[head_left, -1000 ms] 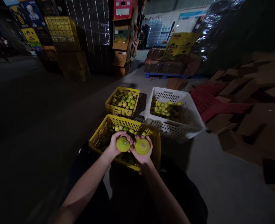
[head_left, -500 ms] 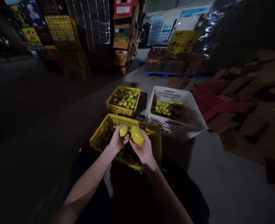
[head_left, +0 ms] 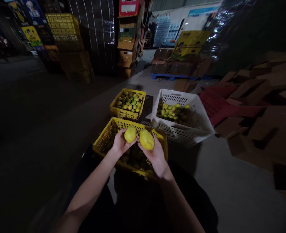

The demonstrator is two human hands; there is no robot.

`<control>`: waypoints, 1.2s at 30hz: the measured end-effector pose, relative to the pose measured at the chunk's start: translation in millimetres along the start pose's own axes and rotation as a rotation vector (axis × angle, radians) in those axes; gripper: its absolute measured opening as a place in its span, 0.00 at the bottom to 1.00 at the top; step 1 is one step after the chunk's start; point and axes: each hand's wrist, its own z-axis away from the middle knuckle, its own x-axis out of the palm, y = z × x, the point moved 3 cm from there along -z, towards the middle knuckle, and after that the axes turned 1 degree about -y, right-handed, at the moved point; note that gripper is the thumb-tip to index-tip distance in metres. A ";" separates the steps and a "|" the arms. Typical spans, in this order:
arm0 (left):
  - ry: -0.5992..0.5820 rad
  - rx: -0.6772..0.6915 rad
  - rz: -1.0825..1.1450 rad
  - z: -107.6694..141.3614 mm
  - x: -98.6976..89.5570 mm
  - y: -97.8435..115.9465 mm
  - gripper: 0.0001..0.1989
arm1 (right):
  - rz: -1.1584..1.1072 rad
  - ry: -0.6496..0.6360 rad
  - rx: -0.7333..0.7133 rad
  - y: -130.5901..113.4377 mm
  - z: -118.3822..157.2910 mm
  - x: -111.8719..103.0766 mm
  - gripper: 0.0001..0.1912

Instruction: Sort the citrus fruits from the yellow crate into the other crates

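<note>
My left hand (head_left: 120, 144) holds a yellow fruit (head_left: 130, 134), its fingers curled round the left side and underneath. Another, slightly larger yellow fruit (head_left: 146, 139) rests in my right hand (head_left: 157, 156). Both fruits are side by side above a yellow crate (head_left: 101, 139), which has darker fruit inside in shadow. Behind it is a second yellow crate (head_left: 113, 108) filled with green and yellow fruit. To the right, a white crate (head_left: 201, 121) contains yellow-green fruit, mostly in its left part.
Red crates (head_left: 213, 106) and a heap of cardboard boxes (head_left: 259, 139) lie on the right. A blue pallet (head_left: 173, 77) bears packages at the back. Stacked crates (head_left: 65, 32) and cartons (head_left: 126, 38) stand behind, beside wrapped goods.
The fruit in my left hand has turned and risen a little, showing more of its surface. My right hand has shifted slightly right with its fruit, which has also turned.
</note>
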 end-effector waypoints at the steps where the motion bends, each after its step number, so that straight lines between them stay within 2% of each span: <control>1: 0.020 0.007 -0.007 0.4 0.0 -0.2 0.15 | 0.011 -0.007 -0.014 1.3 -0.5 -1.2 0.09; 4: 0.079 0.040 -0.021 1.2 -0.6 -0.5 0.09 | 0.007 -0.025 -0.071 2.7 1.5 -2.7 0.12; 6: 0.085 0.053 -0.028 1.1 -1.2 -0.1 0.08 | -0.007 -0.044 -0.057 2.6 4.8 -0.4 0.12; 10: 0.043 -0.006 -0.028 -0.1 -3.5 -0.4 0.21 | -0.026 -0.013 0.031 1.0 9.5 5.7 0.06; 13: 0.096 -0.027 -0.032 -2.2 -7.1 -1.8 0.22 | 0.008 0.052 0.079 1.3 8.2 7.2 0.11; 17: 0.167 0.023 -0.012 -5.5 -9.3 -2.7 0.19 | 0.020 0.052 0.000 0.2 7.1 11.2 0.11; 20: 0.143 0.046 0.024 -5.6 -8.0 -0.3 0.15 | -0.007 0.006 -0.055 -1.0 9.9 15.0 0.10; 23: 0.108 -0.007 0.068 -3.0 -6.5 2.7 0.14 | -0.017 -0.021 -0.020 0.8 9.4 14.2 0.11; 26: 0.097 -0.084 0.095 -1.4 -6.5 3.0 0.19 | 0.017 -0.002 0.074 6.4 3.2 9.1 0.11; 28: 0.115 -0.099 0.114 -2.3 -7.8 1.9 0.21 | 0.035 0.015 0.077 9.1 -0.4 6.1 0.10; 30: 0.130 -0.092 0.130 -3.6 -9.0 0.6 0.20 | 0.030 0.003 0.028 9.5 -1.0 5.2 0.09; 32: 0.131 -0.072 0.128 -3.9 -9.4 0.3 0.14 | 0.029 -0.029 -0.022 8.4 1.4 5.8 0.09; 34: 0.130 -0.050 0.128 -2.3 -9.7 1.4 0.08 | 0.040 -0.034 -0.028 7.3 4.6 5.7 0.09; 36: 0.119 -0.048 0.144 0.1 -10.0 3.2 0.08 | 0.055 -0.010 0.002 7.0 6.0 4.3 0.08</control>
